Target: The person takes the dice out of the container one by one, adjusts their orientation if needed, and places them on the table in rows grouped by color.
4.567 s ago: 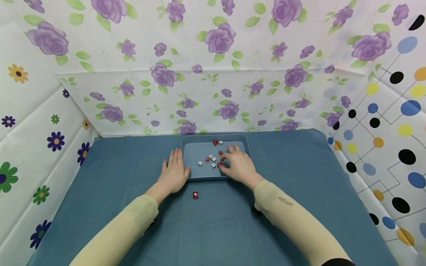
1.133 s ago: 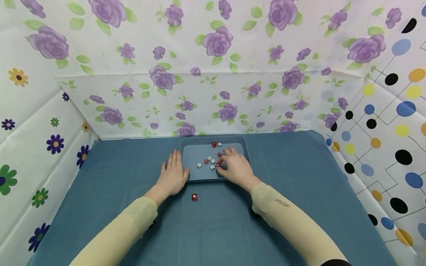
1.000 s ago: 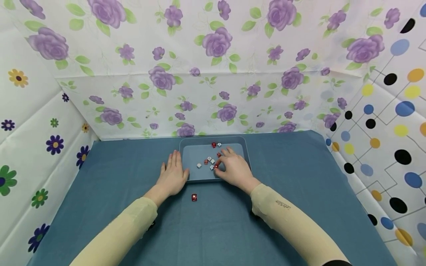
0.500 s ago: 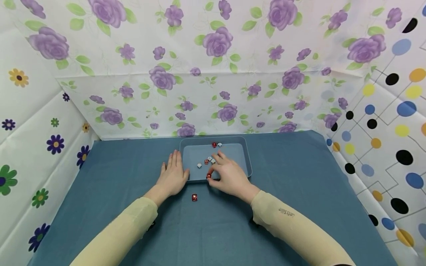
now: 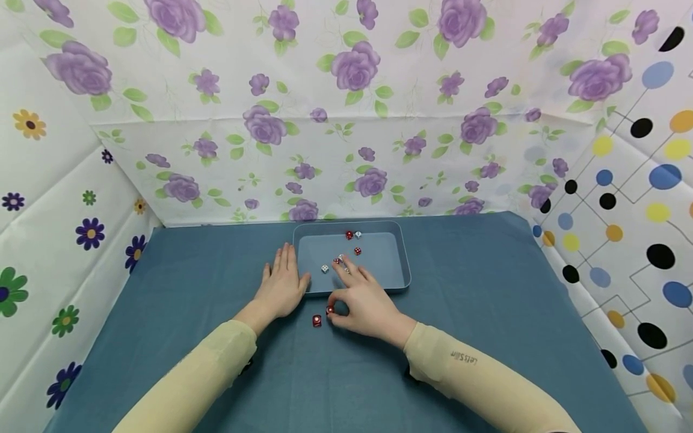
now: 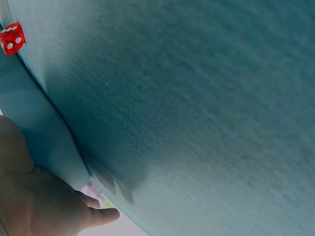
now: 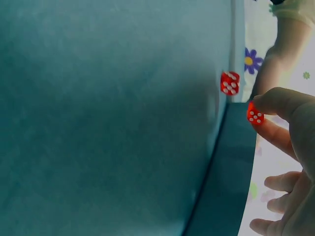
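Observation:
My right hand [image 5: 368,304] pinches a red die [image 7: 255,114] between thumb and forefinger, just outside the near edge of the blue tray [image 5: 405,258]. Its other fingers spread over the tray and cover some dice there. Close beside the held die, another red die [image 5: 316,320] sits on the cloth, also seen in the left wrist view. My left hand [image 5: 280,281] lies with straight fingers along the tray's left side, thumb touching the near left corner. The left wrist view shows part of the left hand [image 6: 44,204] beside the tray wall.
Inside the tray are a red die [image 5: 349,235] and a white die [image 5: 358,235] at the back, a red die [image 5: 357,251] before them, and a white die [image 5: 325,269] at left. Blue cloth [image 5: 476,288] covers the table, with a flowered sheet [image 5: 216,180] behind.
My right hand has taken hold of a red die in the tray and carried it over the near rim, toward the red die on the cloth. The left hand has stayed put.

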Demonstrator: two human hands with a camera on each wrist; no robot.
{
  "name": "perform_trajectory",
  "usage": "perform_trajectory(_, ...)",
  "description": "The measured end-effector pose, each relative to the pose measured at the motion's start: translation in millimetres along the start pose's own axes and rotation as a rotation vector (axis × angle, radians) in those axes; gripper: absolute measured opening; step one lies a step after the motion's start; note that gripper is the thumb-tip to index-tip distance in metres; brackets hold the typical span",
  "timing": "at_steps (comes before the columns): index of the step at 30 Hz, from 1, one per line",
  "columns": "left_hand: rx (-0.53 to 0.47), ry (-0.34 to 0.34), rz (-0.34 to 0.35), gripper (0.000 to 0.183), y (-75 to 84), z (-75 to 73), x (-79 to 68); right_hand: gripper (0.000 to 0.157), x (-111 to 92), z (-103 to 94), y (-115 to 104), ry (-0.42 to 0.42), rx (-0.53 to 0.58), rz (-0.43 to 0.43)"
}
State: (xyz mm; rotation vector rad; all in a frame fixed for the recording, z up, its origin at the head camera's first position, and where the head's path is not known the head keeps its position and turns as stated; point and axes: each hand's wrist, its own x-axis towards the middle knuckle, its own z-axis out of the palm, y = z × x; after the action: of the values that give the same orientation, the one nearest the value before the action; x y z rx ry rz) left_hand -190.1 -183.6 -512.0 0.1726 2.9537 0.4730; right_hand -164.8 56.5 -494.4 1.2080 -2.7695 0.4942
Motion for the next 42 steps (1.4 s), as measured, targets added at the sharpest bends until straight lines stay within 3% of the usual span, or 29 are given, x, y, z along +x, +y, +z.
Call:
perform_trajectory(11, 0.014, 0.000, -0.002, 0.083, 0.2, 0.7, 0.6, 0.011, -1, 13.1, -5, -0.023, -0.040, 0.004)
perform_trajectory(42, 0.014, -0.017, -0.003, 0.083, -0.1, 0.2, 1.0, 0.012, 2, 14.5, -11, -0.050, -0.071, 0.011)
